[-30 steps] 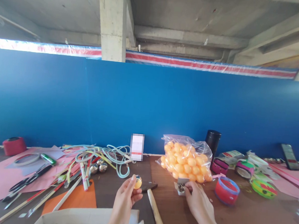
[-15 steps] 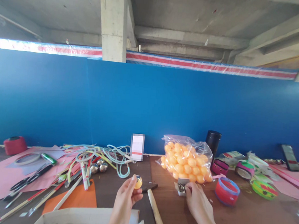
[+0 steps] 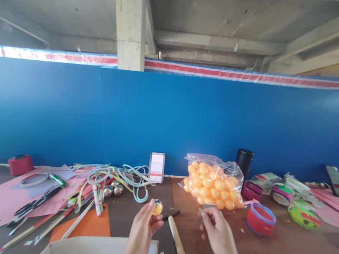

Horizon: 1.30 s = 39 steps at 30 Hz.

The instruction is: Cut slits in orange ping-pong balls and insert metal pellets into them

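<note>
In the head view, the left hand point(image 3: 142, 226) pinches an orange ball point(image 3: 157, 207) between thumb and fingers, raised over the worktop point(image 3: 289, 250) near the middle. The ball's upper side looks shiny and silvery, while its lower side shows plain orange, so I judge it to be partway along: some of its surface is covered and the orange part is left bare. The far side is hidden.

The right hand point(image 3: 215, 223) is curled, with thumb and fingertips close together, just in front of a small grey flap point(image 3: 210, 207). I cannot tell whether it pinches anything, and what lies beneath the flap is hidden behind the fingers.

Beyond the right hand stands a clear bag point(image 3: 204, 158) of orange balls point(image 3: 215, 184); those in sight look plain, with no silvery part. A few silver balls point(image 3: 118, 190) lie together on the left, beside the straws, and look shiny all over where they show. Between the hands lies a wooden stick point(image 3: 179, 243).
</note>
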Each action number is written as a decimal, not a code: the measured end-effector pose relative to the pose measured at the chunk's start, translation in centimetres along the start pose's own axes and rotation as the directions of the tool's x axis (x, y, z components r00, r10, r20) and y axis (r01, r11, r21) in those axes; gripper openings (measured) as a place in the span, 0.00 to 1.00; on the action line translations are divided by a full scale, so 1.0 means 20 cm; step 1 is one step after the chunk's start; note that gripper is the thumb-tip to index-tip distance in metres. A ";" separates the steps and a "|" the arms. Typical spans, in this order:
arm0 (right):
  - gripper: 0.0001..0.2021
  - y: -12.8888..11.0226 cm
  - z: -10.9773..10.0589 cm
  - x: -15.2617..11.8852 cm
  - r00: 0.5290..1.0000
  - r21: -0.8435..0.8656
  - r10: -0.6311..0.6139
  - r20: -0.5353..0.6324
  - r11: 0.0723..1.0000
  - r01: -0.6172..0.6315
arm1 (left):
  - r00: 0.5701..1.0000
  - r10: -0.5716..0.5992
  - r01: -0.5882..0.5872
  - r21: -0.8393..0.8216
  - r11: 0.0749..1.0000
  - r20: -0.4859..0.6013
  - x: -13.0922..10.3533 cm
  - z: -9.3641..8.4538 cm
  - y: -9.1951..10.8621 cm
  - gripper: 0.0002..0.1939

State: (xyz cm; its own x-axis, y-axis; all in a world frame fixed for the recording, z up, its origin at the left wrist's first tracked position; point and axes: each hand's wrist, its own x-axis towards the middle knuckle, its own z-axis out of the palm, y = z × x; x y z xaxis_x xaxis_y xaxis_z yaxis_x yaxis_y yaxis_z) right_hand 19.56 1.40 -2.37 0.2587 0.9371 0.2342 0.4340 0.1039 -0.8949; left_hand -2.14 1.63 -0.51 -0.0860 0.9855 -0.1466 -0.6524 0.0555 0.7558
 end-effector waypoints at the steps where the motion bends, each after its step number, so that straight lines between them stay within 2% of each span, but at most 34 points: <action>1: 0.12 -0.02 0.02 -0.02 1.000 0.105 -0.001 0.020 0.994 -0.002 | 1.000 -0.006 0.006 -0.009 1.000 0.005 0.00 0.00 0.00 0.15; 3: 0.11 -0.06 0.05 -0.05 0.998 0.219 0.003 0.070 0.976 -0.018 | 1.000 -0.021 0.021 -0.024 0.999 0.022 -0.02 0.01 0.00 0.14; 9: 0.09 -0.13 0.12 -0.13 0.987 0.371 0.006 0.162 0.926 -0.066 | 0.991 -0.108 0.112 -0.045 0.993 0.079 -0.05 0.05 -0.02 0.13; 16: 0.10 -0.18 0.14 -0.17 0.945 0.349 0.089 0.316 0.915 -0.203 | 0.979 -0.162 0.166 -0.020 0.986 0.121 -0.08 0.07 -0.03 0.13; 22: 0.11 -0.24 0.12 -0.19 0.902 0.378 0.192 0.386 0.859 -0.344 | 0.980 -0.170 0.173 -0.025 0.985 0.103 -0.07 0.07 -0.03 0.13; 26: 0.12 -0.26 0.11 -0.19 0.893 0.403 0.138 0.428 0.855 -0.325 | 0.978 -0.176 0.179 -0.021 0.984 0.112 -0.07 0.07 -0.03 0.13; 32: 0.17 -0.22 0.12 -0.18 0.912 0.388 0.113 0.394 0.879 -0.276 | 0.975 -0.185 0.190 -0.035 0.981 0.122 -0.07 0.07 -0.03 0.13; 39: 0.17 -0.21 0.12 -0.18 0.905 0.480 0.098 0.415 0.821 -0.309 | 0.973 -0.189 0.195 -0.029 0.980 0.131 -0.07 0.07 -0.02 0.13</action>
State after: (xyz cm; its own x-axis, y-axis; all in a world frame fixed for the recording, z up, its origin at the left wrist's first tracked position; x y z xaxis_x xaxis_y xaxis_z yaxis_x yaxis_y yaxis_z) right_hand 14.70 -1.60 -0.37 -0.0814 0.9961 -0.0331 -0.1375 -0.0441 -0.9895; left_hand -0.67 0.34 0.23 0.1380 0.9695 -0.2023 -0.6786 0.2414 0.6938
